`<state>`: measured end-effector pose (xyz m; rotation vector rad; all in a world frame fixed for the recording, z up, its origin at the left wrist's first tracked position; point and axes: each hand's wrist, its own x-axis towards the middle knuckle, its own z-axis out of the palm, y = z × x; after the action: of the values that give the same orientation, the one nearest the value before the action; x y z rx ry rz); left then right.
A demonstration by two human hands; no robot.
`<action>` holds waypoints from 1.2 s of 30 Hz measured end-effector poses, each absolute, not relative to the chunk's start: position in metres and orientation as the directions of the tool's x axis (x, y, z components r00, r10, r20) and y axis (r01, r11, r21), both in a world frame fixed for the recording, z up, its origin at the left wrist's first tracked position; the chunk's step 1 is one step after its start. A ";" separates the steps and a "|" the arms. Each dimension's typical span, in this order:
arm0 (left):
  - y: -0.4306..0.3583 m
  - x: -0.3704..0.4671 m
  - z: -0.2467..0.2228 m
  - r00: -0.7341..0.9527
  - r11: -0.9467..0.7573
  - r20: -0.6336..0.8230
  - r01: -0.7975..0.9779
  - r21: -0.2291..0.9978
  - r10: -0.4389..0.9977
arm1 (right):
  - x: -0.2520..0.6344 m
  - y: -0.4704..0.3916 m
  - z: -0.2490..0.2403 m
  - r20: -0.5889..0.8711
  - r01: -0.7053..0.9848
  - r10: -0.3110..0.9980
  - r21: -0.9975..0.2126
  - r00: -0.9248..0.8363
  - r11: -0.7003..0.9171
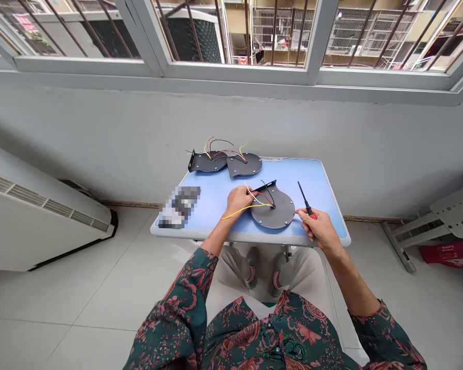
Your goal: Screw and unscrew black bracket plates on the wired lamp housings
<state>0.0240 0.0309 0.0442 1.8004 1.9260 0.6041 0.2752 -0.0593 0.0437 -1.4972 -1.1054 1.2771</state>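
Observation:
A round dark plate [278, 211] with a bent bracket edge lies near the front of the blue table [216, 205]. White, red, black and yellow wires come out of its middle, and small screws dot its rim. My left hand [238, 199] grips its left bracket side, fingers closed and partly behind the wires. My right hand [319, 226] is closed round the red and black handle of a screwdriver [304, 198], whose shaft points up and away. A fingertip of that hand meets the plate's right edge.
Two similar dark plates, a left one [208, 162] and a right one [245, 165], sit with their wires at the table's back left. A blurred patch [181, 205] covers something at the left. Beyond are a wall [139, 118] and windows. A metal stand [420, 231] is at right.

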 end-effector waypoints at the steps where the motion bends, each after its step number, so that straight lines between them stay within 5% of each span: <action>1: 0.029 0.024 0.046 -0.052 0.064 -0.038 0.807 0.587 0.998 | 0.275 -0.059 0.041 -0.204 0.154 0.970 -0.962 0.132 -0.224; 4: 0.019 0.027 0.049 -0.031 0.082 -0.093 0.775 0.627 0.995 | 0.275 -0.057 0.039 -0.201 0.222 0.957 -0.943 0.207 -0.246; 11: 0.006 0.037 0.061 -0.010 0.217 -0.260 0.580 0.785 0.966 | 0.280 -0.047 0.048 -0.300 0.059 0.949 -0.950 0.100 -0.306; 23: 0.014 0.039 0.101 0.036 0.430 -0.514 0.498 0.753 0.857 | 0.280 -0.043 0.061 -0.326 -0.065 0.944 -0.944 0.041 -0.323; 36: 0.027 0.032 0.111 0.014 0.497 -0.576 0.488 0.718 0.818 | 0.270 -0.043 0.084 -0.345 -0.112 0.939 -0.933 0.000 -0.342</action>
<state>0.0324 0.0274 0.1113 1.1381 1.6356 0.3724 0.2702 -0.0430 0.0841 -1.3834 -0.9242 1.4963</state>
